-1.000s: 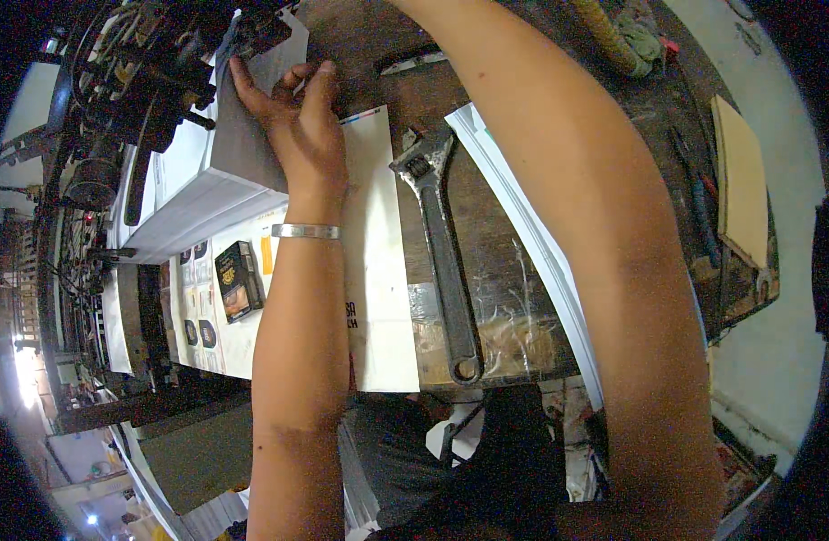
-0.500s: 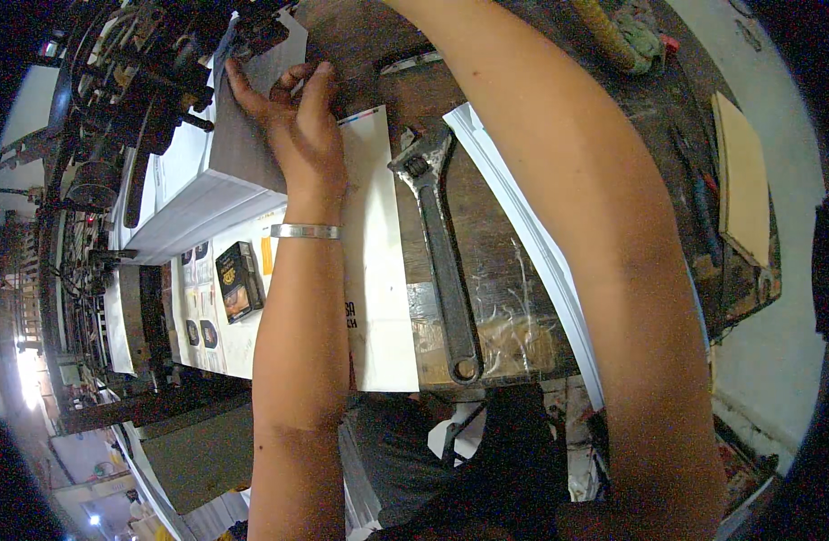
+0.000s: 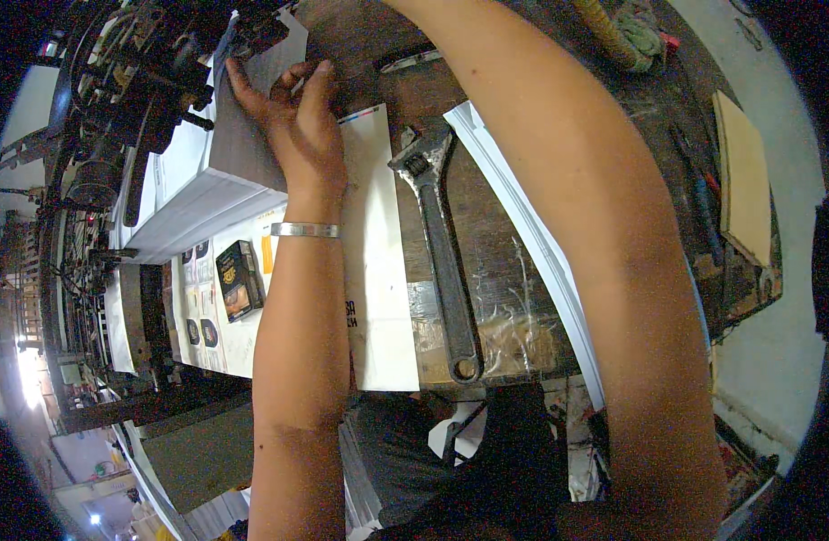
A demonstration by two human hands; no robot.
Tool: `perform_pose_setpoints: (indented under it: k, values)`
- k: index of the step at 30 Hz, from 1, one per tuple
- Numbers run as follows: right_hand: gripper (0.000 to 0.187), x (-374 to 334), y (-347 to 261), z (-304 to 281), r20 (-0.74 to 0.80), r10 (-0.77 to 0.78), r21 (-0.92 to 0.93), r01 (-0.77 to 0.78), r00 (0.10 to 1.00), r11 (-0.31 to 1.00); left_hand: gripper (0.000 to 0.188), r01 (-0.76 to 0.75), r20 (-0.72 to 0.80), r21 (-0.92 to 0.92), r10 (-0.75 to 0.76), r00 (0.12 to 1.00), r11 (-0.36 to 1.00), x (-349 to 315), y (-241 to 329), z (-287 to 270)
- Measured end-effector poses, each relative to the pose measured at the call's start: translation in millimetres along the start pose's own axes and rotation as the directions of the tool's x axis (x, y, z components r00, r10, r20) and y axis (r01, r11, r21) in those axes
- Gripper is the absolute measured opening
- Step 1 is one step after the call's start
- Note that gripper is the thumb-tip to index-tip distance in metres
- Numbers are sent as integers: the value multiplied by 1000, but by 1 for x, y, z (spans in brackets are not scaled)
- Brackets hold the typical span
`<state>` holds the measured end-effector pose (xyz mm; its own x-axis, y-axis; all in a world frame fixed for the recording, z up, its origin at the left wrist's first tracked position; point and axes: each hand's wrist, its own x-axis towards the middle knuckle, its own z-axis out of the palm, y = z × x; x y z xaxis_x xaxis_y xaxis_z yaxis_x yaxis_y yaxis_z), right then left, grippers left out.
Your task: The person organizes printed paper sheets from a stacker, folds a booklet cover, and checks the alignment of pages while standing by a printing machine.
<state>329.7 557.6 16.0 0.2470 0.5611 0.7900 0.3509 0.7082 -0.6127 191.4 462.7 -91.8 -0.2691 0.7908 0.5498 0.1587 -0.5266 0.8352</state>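
Rn L hand (image 3: pixel 299 135) by ppr stack (image 3: pixel 237 149); wrench (image 3: pixel 445 257) nearby

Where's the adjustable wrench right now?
In the head view, the adjustable wrench lies near the centre on the dark tabletop, between the white printed sheet on its left and the white paper stack on its right.

Dim light, speckled with grain. Far below and left of the left hand (image 3: pixel 299 131), a white glare (image 3: pixel 31 374) burns out; below and right, clear film (image 3: pixel 515 341) shines. Left of the hand, the machine (image 3: pixel 148 95) sinks into shadow; straight edges bow toward the black rim.
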Motion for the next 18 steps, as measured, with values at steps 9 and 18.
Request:
perform_pose_setpoints:
  k: [9,18]
  values:
    - [29,1,-1,-1,17,13,-32,-13,1000,999,102,28,15,-80,-27,1000,996,-1,1,2]
    - [32,1,-4,-3,48,44,-24,-43,998,999,102,15,18,-56,-14,1000,998,2,-4,-1]
